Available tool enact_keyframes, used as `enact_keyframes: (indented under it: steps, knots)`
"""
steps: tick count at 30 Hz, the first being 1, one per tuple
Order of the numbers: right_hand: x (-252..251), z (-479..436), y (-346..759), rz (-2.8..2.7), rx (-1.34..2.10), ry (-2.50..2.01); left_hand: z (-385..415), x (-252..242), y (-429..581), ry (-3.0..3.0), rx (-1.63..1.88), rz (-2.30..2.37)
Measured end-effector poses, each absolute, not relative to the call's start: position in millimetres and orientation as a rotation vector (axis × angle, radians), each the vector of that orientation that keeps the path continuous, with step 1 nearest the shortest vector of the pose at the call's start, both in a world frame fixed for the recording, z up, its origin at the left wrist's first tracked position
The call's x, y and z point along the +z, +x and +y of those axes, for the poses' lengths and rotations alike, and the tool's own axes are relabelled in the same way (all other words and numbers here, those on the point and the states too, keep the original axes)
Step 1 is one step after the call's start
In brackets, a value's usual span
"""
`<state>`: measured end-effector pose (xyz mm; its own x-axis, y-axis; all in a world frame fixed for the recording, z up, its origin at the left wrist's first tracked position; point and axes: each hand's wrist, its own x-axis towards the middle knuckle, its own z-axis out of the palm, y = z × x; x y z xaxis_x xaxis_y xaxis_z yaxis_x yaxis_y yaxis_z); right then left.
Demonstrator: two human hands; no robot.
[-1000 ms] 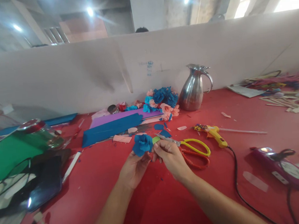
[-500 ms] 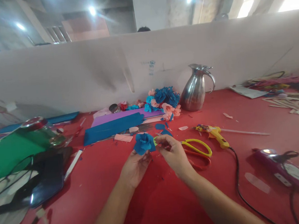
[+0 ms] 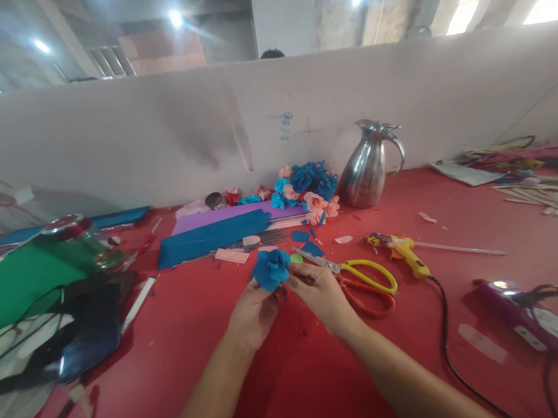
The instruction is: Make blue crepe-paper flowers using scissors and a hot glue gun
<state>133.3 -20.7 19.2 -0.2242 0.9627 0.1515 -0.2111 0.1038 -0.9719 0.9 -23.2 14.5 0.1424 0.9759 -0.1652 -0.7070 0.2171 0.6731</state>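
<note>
A blue paper flower (image 3: 270, 269) is held up over the red table (image 3: 292, 375) between both hands. My left hand (image 3: 254, 311) grips it from below with fingers closed. My right hand (image 3: 318, 291) pinches its right side, next to a small green piece (image 3: 296, 258). Just beyond my right hand lie yellow-handled scissors (image 3: 366, 274) on top of orange-handled scissors (image 3: 368, 302).
A yellow glue gun (image 3: 403, 251) with a black cord lies to the right. A steel jug (image 3: 368, 166) and a heap of finished paper flowers (image 3: 306, 191) stand by the white partition. Blue and purple sheets (image 3: 213, 233), a green sheet (image 3: 18, 281) and a purple power strip (image 3: 529, 318) surround the hands.
The flower has been turned slightly between my hands, and my right hand's fingers have closed in against its side. The view has shifted a little.
</note>
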Motion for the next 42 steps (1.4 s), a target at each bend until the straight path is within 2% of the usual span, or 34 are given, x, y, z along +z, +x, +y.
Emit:
enact_keyframes:
  steps: [9, 22, 30, 42]
  knots:
    - [21.0, -21.5, 136.1, -1.450, 0.964, -0.969, -23.4, 10.5, 2.5, 0.605, 1.324, 0.705]
    - [28.7, -26.2, 133.3, -1.502, 1.079, -0.909, -24.8, 17.5, 3.3, 0.595, 1.330, 0.630]
    - [28.8, -25.9, 135.5, -1.588, 1.025, -0.876, -24.2, 10.0, -1.2, 0.599, 1.160, 0.591]
    - [22.3, -24.9, 133.2, -1.445, 0.922, -0.930, -24.5, 7.4, 5.0, 0.606, 1.253, 0.687]
